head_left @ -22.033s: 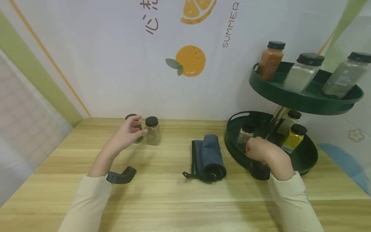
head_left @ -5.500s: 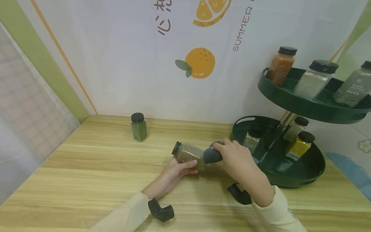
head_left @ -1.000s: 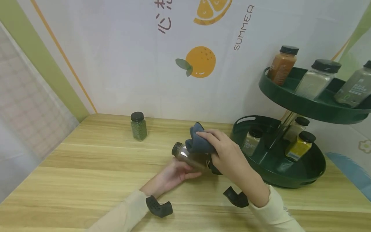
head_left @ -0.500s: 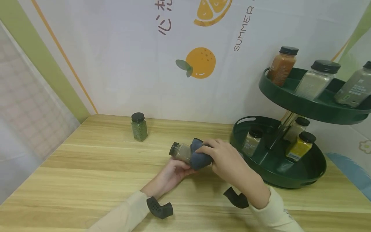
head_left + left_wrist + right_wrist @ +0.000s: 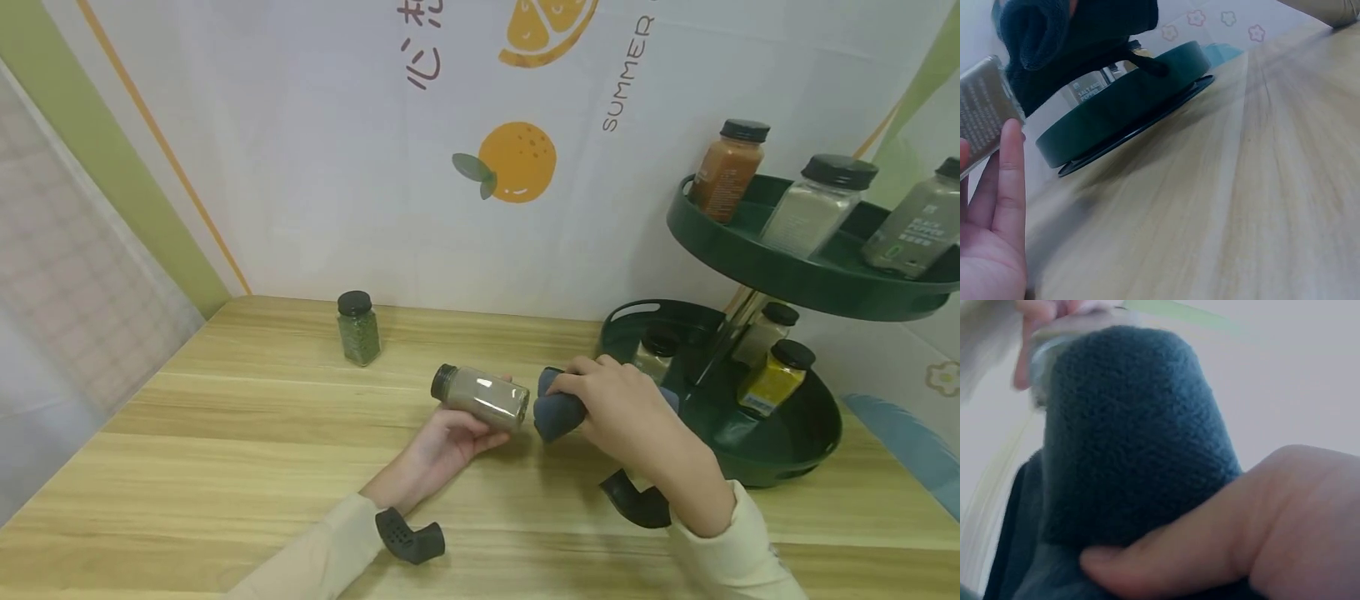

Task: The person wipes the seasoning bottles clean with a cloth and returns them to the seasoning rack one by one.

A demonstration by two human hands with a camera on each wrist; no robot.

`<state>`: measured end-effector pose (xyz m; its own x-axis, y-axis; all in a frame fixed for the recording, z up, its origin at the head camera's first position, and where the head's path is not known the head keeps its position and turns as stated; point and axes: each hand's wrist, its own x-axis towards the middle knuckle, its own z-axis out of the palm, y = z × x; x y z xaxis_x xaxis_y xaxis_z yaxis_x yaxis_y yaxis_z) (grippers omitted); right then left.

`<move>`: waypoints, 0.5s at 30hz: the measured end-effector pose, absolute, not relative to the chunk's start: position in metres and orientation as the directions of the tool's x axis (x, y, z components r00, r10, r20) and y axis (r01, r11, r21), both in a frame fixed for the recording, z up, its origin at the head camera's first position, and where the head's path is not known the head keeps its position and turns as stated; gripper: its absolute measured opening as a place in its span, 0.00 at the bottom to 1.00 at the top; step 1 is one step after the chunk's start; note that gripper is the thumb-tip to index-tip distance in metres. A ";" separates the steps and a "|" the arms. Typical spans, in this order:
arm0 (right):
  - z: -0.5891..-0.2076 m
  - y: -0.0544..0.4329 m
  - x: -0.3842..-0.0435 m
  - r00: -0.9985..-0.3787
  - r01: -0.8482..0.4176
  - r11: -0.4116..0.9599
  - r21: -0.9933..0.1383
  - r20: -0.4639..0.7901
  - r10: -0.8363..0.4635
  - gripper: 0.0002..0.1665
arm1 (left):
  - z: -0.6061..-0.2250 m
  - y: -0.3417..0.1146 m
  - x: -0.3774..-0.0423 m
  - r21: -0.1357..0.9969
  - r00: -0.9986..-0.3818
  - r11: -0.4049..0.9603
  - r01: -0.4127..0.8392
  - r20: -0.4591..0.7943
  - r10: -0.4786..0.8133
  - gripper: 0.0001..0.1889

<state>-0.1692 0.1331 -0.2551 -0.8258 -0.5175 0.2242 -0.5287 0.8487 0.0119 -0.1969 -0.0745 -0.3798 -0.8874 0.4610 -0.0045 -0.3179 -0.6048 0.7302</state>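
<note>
1. Behind everything in my head feed hangs a pale printed sheet (image 5: 315, 183) with orange fruit; its upper lettering is cut off by the frame.
2. Below it I see the table (image 5: 225, 450), pale wood with streaky grain.
3. At the right stands the green rack (image 5: 795, 277), two round, smooth-walled trays on a metallic post, carrying black-capped jars. One lower jar is partly hidden by a hand, and the frame clips the upper right one.
4. The person's right hand (image 5: 630, 417) grips the cloth, thumb pressing into it; the other fingertips I can't make out.
5. The person's left hand (image 5: 446, 450) holds the jar from below, palm up.
6. The cloth (image 5: 558, 415) is dark blue-grey, fuzzy and folded into a thick, rounded pad.
7. The jar (image 5: 483, 398) is clear and square-sided, with greyish-brown contents, a black cap and bright glare. It lies sideways above the table, base near the cloth but apart; its print is too blurred to read.
8. Smaller-looking, the herb jar (image 5: 360, 337) stands upright farther back, filled with green flakes.
</note>
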 end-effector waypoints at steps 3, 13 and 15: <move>-0.255 0.133 -0.172 -0.833 -0.497 0.868 -0.017 0.288 -0.472 0.24 | -0.380 -0.076 -0.196 0.695 -0.883 -0.631 -0.346 -0.015 0.469 0.28; -0.275 0.110 -0.176 -0.699 -0.654 0.753 -0.070 0.437 -0.566 0.34 | -0.380 -0.078 -0.195 0.651 -0.808 -0.620 -0.438 0.016 0.588 0.22; -0.280 0.108 -0.176 -0.707 -0.657 0.753 -0.045 0.385 -0.594 0.35 | -0.381 -0.078 -0.195 0.676 -0.803 -0.598 -0.431 0.015 0.596 0.25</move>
